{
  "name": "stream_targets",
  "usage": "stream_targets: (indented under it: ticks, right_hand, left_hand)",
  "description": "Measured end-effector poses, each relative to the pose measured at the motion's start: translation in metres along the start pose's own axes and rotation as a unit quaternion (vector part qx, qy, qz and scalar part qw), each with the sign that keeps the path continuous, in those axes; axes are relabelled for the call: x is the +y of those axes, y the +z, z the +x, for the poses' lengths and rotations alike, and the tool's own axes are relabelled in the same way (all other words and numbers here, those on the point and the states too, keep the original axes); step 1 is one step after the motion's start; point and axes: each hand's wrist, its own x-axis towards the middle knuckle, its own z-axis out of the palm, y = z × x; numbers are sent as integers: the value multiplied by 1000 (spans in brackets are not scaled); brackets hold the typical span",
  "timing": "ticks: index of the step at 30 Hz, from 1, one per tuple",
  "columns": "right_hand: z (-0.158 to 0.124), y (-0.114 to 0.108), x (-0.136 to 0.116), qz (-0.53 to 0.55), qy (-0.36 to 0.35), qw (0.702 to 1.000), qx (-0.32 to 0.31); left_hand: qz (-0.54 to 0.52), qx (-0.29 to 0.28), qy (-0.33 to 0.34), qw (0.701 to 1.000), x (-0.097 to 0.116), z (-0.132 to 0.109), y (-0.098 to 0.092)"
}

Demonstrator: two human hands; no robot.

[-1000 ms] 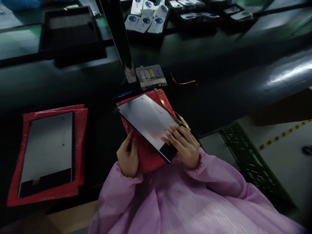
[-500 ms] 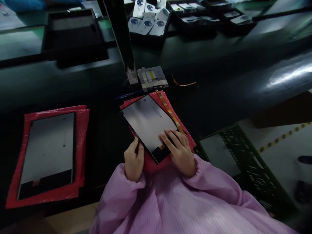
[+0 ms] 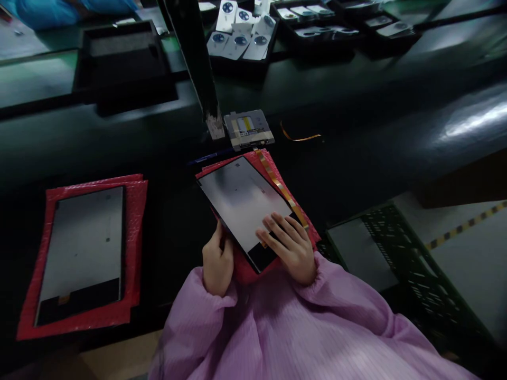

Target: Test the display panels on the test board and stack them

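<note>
A dark display panel (image 3: 241, 203) lies tilted on a red bubble-wrap sheet (image 3: 247, 269) at the near edge of the black bench. My left hand (image 3: 217, 261) grips the panel's near left edge, thumb on top. My right hand (image 3: 289, 247) rests flat on the panel's near right corner with its fingers stretched out. An orange flex cable (image 3: 280, 184) runs along the panel's right side toward a small grey module (image 3: 249, 128). Both arms wear pink sleeves.
A second display panel (image 3: 83, 253) lies on red bubble wrap (image 3: 134, 211) at the left. A dark post (image 3: 194, 58) rises behind the grey module. Black trays (image 3: 122, 58) and white parts (image 3: 237, 26) sit at the back. A green crate (image 3: 400, 264) stands at the lower right.
The panel has been lowered flatter onto the red sheet and shifted slightly left. My right hand has stayed on its near right corner; my left hand has moved up to the panel's edge.
</note>
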Motion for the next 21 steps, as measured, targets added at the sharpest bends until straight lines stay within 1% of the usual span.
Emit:
stream_targets:
  ticks: [2, 3, 7, 9, 11, 12, 15, 17, 18, 19, 21]
  right_hand:
    - [-4, 2, 1, 9, 7, 999, 40]
    - [-6, 4, 1, 8, 10, 999, 49]
    - [-9, 7, 2, -8, 8, 999, 41]
    - [-7, 5, 2, -16, 5, 1000, 9]
    - [-3, 0, 4, -21, 10, 998, -51]
    - [0, -4, 5, -20, 16, 996, -83]
    - [8, -18, 9, 0, 29, 988, -154]
    - [12, -28, 11, 21, 22, 980, -195]
    - [14, -33, 12, 35, 15, 976, -216]
    - [15, -37, 13, 52, 8, 971, -234]
    - [17, -44, 12, 89, -3, 961, -261]
  left_hand:
    - [-11, -6, -8, 1000, -1, 0, 0]
    - [-13, -8, -12, 1000, -1, 0, 0]
    - [-4, 10, -15, 1000, 0, 0, 1]
    - [-3, 11, -10, 1000, 1, 0, 2]
    - [-7, -2, -3, 1000, 1, 0, -1]
    - [-12, -17, -3, 1000, 0, 1, -4]
    - [-49, -83, -44, 994, 1, 8, -22]
    - [-64, -105, -61, 991, 4, 21, -38]
    - [-55, -98, -50, 992, 7, 31, -46]
    - [-33, -75, -21, 996, 10, 44, -54]
    - [51, 4, 62, 997, 18, 78, -63]
